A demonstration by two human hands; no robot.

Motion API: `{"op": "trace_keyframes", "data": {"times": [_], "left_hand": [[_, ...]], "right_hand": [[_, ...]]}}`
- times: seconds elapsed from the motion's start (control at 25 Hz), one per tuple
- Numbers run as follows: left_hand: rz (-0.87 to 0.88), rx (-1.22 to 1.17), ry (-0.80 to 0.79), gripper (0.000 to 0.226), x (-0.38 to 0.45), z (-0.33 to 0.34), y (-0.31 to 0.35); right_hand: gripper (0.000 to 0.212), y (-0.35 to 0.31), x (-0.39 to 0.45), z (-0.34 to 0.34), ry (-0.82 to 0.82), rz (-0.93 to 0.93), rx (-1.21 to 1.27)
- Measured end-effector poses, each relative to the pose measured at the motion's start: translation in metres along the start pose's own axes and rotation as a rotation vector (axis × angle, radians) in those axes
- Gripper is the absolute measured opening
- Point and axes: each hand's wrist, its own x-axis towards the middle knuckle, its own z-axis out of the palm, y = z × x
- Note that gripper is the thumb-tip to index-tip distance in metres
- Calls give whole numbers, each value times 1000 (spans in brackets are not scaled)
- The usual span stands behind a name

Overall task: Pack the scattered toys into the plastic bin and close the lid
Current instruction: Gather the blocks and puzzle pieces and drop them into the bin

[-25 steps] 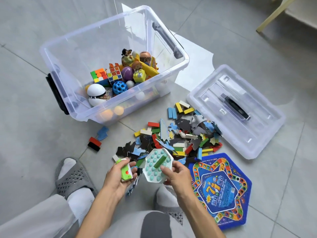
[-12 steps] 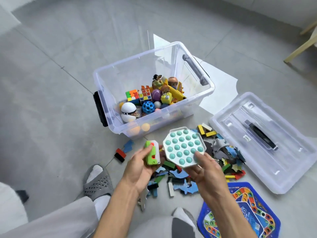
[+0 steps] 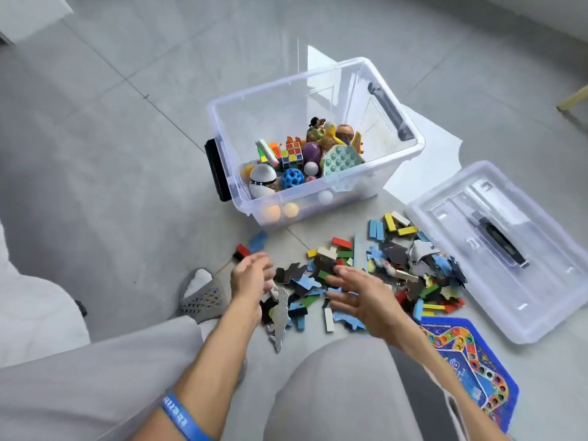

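The clear plastic bin stands open on the floor, holding balls, cubes and figures. The teal pop-bubble board lies tilted inside it on the right, and the small green-and-white toy lies on the cubes at the left. A pile of coloured blocks and puzzle pieces is scattered in front of the bin. My left hand and my right hand hover low over the near side of the pile, both empty with fingers spread. The clear lid lies flat to the right.
A blue hexagonal game board lies at the lower right beside my knee. A red-and-black block and a blue piece sit apart at the pile's left. My slippered foot is left of the hands. A wooden furniture leg shows at far right.
Both hands let go of their toys: the pop-bubble board and the green-and-white toy now lie in the bin. The hands have dropped back, empty, over the puzzle pile.
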Motion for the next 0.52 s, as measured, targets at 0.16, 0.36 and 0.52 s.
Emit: {"op": "trace_keyframes", "data": {"times": [0.16,0.36,0.52], "left_hand": [[-59,595,127,11,32,-25,-92],[242,902,90,25,59,-9,-88],[347,1026,63,27,90,9,-88]], "right_hand": [[22,95,27,-13,232,29,-339],[37,131,40,-7,363,-318,-1156],[28,144,66,-1,336,-428,-1416]]}}
